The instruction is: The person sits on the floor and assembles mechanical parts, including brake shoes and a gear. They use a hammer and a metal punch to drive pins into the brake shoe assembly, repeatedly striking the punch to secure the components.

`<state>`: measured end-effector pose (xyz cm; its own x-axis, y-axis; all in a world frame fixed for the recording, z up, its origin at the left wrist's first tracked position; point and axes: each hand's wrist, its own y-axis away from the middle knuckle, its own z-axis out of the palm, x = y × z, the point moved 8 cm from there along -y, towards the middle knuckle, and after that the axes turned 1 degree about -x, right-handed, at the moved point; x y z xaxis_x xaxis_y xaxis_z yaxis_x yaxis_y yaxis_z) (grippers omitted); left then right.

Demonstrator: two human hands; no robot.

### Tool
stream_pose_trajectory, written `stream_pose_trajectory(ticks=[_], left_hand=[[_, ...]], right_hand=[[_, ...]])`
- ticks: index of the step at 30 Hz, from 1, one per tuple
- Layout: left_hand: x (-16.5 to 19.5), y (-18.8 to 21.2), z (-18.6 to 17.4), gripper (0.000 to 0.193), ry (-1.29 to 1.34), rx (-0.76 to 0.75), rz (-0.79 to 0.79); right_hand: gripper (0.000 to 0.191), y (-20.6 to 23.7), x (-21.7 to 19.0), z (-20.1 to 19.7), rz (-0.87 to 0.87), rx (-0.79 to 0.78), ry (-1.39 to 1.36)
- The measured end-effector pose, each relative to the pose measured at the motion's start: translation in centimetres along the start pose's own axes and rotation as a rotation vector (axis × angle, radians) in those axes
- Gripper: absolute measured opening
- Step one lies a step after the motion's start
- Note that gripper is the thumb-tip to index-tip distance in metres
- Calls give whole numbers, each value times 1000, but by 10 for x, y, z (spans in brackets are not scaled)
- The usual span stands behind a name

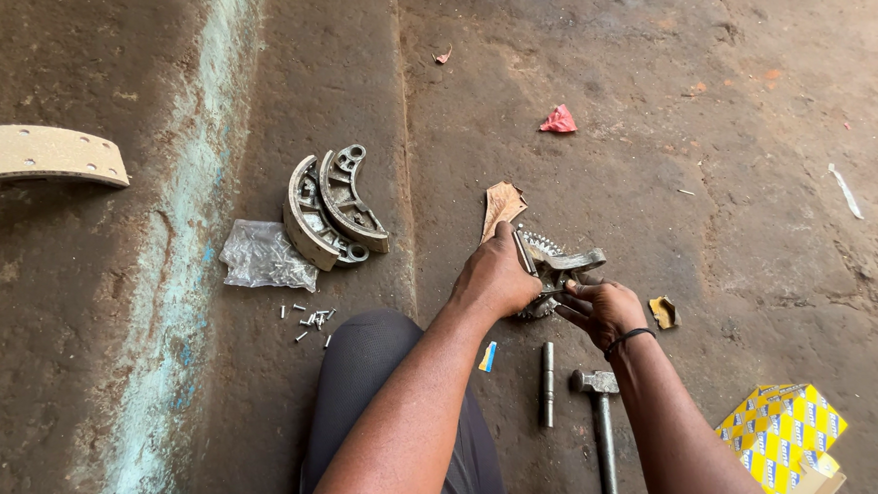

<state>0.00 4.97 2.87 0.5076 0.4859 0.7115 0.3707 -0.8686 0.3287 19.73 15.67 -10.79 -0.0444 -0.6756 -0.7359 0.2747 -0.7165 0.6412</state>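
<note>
My left hand (496, 274) grips a thin metal tool pressed against a grey curved metal brake part (565, 263) with a toothed edge. My right hand (602, 309), a dark band on its wrist, holds that same part from below. Both hands work close together above the dirt floor, in front of my dark-trousered knee (365, 361). A scrap of brown paper (502, 206) lies just beyond my left hand.
Two metal brake shoes (332, 207) lean together at left, beside a crumpled clear plastic bag (264, 256) and several small rivets (311, 322). A hammer (600, 419) and a steel punch (546, 384) lie near my right arm. A yellow box (781, 430) sits bottom right, a brake lining (39, 156) far left.
</note>
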Motion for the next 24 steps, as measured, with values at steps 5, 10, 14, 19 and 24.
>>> stream_pose_trajectory(ticks=[5,10,14,19,24], left_hand=[[0,0,0,91,-6,-30,-30],[1,-1,1,84,-18,-33,-17],[4,-2,1,78,-18,13,43],[0,-3,2,78,2,32,60],[-3,-4,2,75,23,77,68]], right_hand=[[42,1,0,1,11,0,1],[43,4,2,-1,16,44,18],[44,6,4,0,0,35,45],[43,13,13,2,-55,0,-9],[39,11,21,-17,-117,50,-91]])
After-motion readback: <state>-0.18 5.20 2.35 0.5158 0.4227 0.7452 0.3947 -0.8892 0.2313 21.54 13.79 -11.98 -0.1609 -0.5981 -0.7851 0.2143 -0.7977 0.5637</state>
